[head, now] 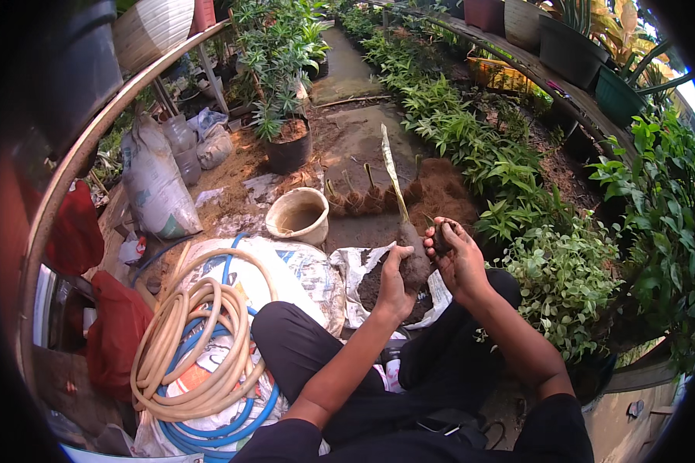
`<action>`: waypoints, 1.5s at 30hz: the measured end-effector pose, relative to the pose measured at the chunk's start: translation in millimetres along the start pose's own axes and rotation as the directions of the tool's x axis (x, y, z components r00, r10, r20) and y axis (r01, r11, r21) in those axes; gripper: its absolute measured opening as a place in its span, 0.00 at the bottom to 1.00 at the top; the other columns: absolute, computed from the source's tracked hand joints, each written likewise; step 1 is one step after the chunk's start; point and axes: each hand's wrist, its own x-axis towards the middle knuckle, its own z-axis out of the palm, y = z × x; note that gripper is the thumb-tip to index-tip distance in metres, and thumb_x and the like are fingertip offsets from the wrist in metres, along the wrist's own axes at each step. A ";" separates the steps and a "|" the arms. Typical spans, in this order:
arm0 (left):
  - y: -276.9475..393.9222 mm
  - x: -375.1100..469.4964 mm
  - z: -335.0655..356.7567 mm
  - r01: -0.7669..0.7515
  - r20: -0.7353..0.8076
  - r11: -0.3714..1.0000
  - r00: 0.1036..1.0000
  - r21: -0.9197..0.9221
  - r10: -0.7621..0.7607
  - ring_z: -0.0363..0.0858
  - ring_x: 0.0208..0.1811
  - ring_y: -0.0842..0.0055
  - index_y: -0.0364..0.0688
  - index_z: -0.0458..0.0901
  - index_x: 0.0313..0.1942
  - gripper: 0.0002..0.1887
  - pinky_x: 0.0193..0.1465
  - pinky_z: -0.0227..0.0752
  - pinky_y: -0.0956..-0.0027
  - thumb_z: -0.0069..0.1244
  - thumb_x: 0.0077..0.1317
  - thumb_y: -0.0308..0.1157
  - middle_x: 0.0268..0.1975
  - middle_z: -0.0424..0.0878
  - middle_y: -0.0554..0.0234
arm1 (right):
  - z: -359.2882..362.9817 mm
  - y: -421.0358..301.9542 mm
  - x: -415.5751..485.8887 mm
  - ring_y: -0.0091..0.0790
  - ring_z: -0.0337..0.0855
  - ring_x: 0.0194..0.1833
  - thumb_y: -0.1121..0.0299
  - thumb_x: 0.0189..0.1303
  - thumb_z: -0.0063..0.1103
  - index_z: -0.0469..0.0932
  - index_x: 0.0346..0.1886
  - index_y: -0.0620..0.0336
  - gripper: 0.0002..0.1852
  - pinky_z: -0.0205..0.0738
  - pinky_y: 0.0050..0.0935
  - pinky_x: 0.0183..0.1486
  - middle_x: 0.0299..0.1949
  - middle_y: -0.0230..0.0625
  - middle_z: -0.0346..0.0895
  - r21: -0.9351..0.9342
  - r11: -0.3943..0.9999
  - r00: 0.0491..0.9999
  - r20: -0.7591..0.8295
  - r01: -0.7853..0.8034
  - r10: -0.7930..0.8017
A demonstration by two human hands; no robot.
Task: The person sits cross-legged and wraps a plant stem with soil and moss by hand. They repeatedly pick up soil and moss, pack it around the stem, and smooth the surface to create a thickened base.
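Note:
My left hand [395, 285] grips a soil-coated root clump [415, 260], from which one long, pale, mottled leaf [391, 168] stands up. Close to its right side, my right hand [460, 260] holds a dark lump of moist soil [442, 238] in curled fingers. Below both hands lies an open white sack [347, 301] with dark soil [372, 282] in it. Beyond them, several short leaf cuttings with fibre-wrapped bases [373, 198] stand in a row, beside a heap of brown coir fibre [445, 194].
A cream plastic pot [318, 226] stands left of the soil sack. Coiled beige hose [208, 347] and blue hose [266, 414] lie on sacks at the left. Leafy plants [562, 278] crowd the right side. A potted shrub [289, 153] stands farther off.

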 end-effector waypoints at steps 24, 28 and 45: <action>-49.9 -22.4 11.4 0.101 0.102 0.994 0.989 0.027 -0.104 0.82 0.46 0.75 0.29 0.76 0.54 0.20 0.60 0.72 0.69 0.44 0.66 0.32 0.46 0.83 0.57 | -43.5 -35.0 -56.9 0.32 0.77 0.42 0.66 0.74 0.50 0.69 0.55 0.62 0.12 0.74 0.27 0.48 0.43 0.40 0.75 0.033 0.999 0.996 0.076 -0.043 0.040; -45.1 -17.4 12.4 0.072 0.092 0.997 0.993 0.040 -0.075 0.82 0.47 0.74 0.30 0.77 0.53 0.19 0.61 0.72 0.69 0.44 0.65 0.32 0.46 0.83 0.57 | -44.4 -29.0 -44.7 0.32 0.78 0.43 0.68 0.74 0.50 0.68 0.55 0.64 0.13 0.75 0.29 0.48 0.43 0.41 0.75 0.009 1.000 0.996 0.088 -0.001 0.000; -45.3 -20.1 14.2 0.055 -0.027 0.983 0.998 0.174 -0.051 0.77 0.57 0.72 0.31 0.79 0.52 0.21 0.65 0.65 0.70 0.46 0.62 0.34 0.52 0.81 0.57 | -41.8 34.6 -64.7 0.28 0.75 0.58 0.76 0.74 0.46 0.71 0.57 0.66 0.12 0.66 0.29 0.65 0.54 0.37 0.76 -0.405 0.831 0.889 -0.085 0.381 -0.450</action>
